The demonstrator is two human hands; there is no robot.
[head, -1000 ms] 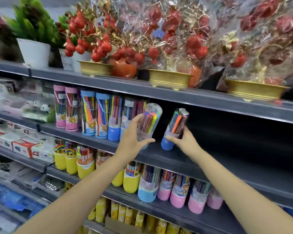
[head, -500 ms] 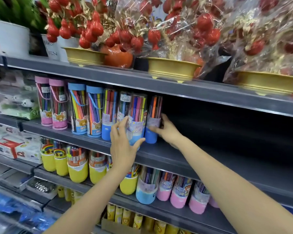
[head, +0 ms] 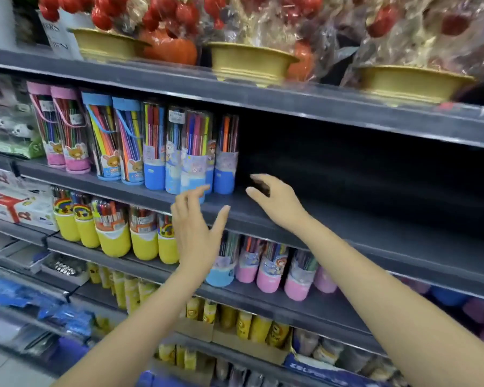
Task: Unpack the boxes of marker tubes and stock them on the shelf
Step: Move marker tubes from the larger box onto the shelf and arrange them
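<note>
Several clear marker tubes with blue bases stand upright on the grey middle shelf [head: 347,227]. The rightmost blue-based tube [head: 226,155] and its neighbour [head: 192,155] end the row. My left hand [head: 196,227] hovers just below and in front of these tubes, fingers spread, holding nothing. My right hand [head: 274,199] hangs over the shelf to the right of the last tube, fingers loosely bent and empty. Pink-topped tubes [head: 65,129] stand at the row's left end.
Right of the tubes the middle shelf runs dark. Gold pots [head: 249,62] with wrapped red-fruit decorations line the shelf above. Yellow-based tubes [head: 112,233] and pink-based tubes [head: 268,269] fill the shelf below. Boxes of yellow items [head: 235,325] sit lower down.
Both hands carried a tube each to the shelf, stood them at the right end of the row, then let go and drew back toward me.
</note>
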